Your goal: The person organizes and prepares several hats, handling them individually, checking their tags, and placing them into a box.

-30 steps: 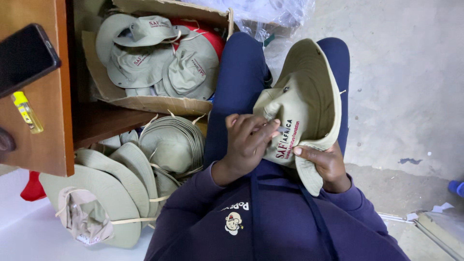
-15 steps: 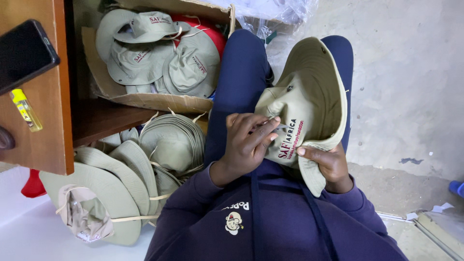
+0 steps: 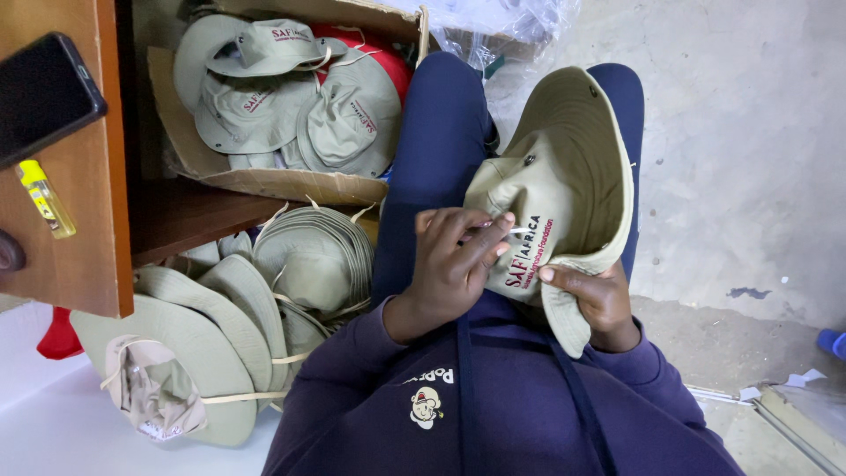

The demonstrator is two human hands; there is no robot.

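A khaki bucket hat (image 3: 564,176) with red and dark embroidery on its crown rests on my lap, over dark blue trousers. My right hand (image 3: 590,295) grips its brim from below, thumb on the crown's edge. My left hand (image 3: 454,264) is curled against the crown, fingertips pinching a thin pale thread or small tool by the embroidery; which of the two is unclear.
A cardboard box (image 3: 273,181) holding several similar hats stands at the upper left. A nested stack of hats (image 3: 313,260) and loose brims (image 3: 189,344) lie beside my left leg. A wooden surface (image 3: 66,256) carries a black phone (image 3: 44,97) and a yellow lighter (image 3: 44,198). Concrete floor lies on the right.
The hat has shifted slightly on my lap, and my left fingers have worked closer to the embroidery, with the pale thread now showing between them.
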